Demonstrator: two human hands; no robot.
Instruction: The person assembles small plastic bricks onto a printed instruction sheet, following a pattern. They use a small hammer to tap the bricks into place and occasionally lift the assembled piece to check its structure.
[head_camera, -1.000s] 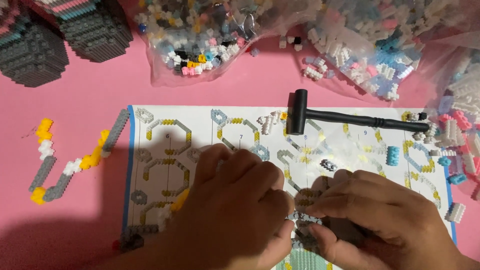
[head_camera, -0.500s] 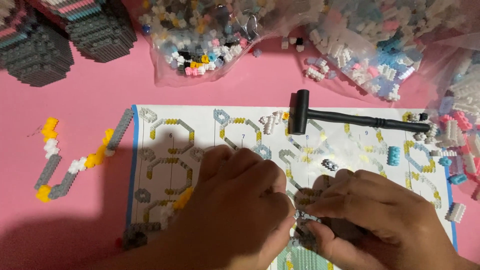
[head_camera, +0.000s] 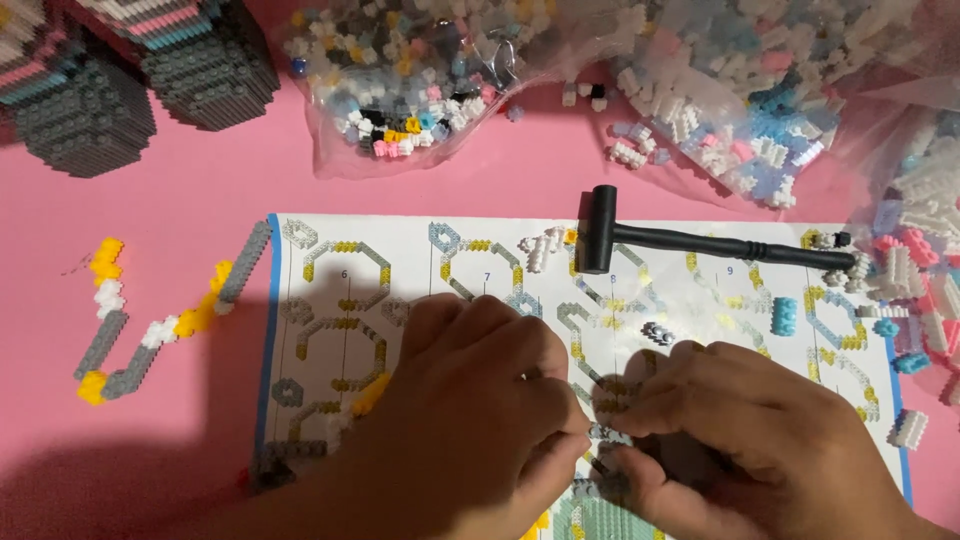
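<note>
Fingers (head_camera: 560, 440) of both hands pinching grey brick strip (head_camera: 607, 432), instruction sheet (head_camera: 400, 250) edge near, pink table (head_camera: 180, 200) open left.

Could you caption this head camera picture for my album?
Left hand and right hand press tiny grey bricks together over an instruction sheet.

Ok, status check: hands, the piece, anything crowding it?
Both hands, left and right, pinching small grey brick piece over instruction sheet. Black hammer lies beyond, apart. Nothing crowding.
</note>
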